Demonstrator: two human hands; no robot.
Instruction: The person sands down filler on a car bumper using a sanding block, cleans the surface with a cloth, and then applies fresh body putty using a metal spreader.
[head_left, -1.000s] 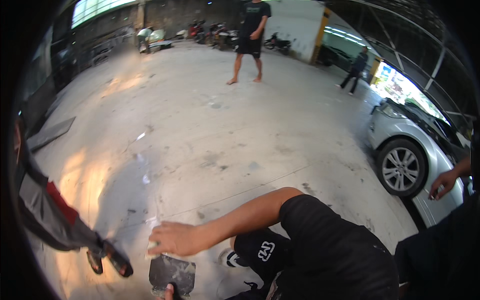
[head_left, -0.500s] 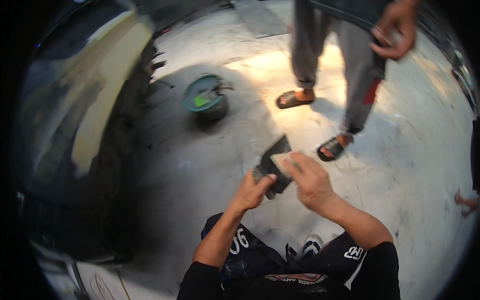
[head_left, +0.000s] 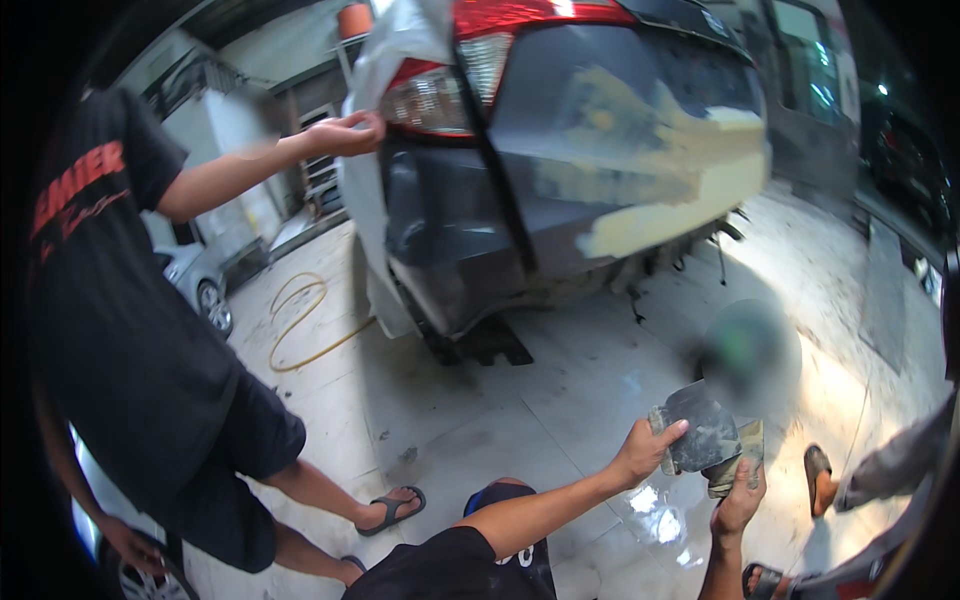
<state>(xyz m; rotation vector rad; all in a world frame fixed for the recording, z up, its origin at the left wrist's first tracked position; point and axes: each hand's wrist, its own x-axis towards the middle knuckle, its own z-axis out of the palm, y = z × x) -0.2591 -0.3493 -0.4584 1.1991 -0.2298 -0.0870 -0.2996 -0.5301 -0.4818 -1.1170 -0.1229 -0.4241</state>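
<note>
My left hand [head_left: 645, 455] is closed on the left edge of a dark grey flat piece [head_left: 702, 420] with pale smears, thumb on top. Its exact kind is unclear. In my right hand [head_left: 738, 502], fingers and thumb pinch a tan-green, smeared flat piece [head_left: 748, 450]. The two pieces meet or overlap in front of me. Beyond them stands a car's dark grey rear bumper [head_left: 560, 190] with cream-coloured patches [head_left: 690, 190] on its surface.
A person in black [head_left: 130, 290] stands at the left, one arm stretched toward the tail light [head_left: 430, 95]. Another person's sandalled foot [head_left: 820, 480] is at the right. A blurred green bucket [head_left: 740, 345] sits beyond my hands. A yellow hose [head_left: 300, 320] lies on the tiles.
My view has swung left and up, bringing the car's rear and the person in black into sight. My hands now appear farther right, still holding the two flat pieces.
</note>
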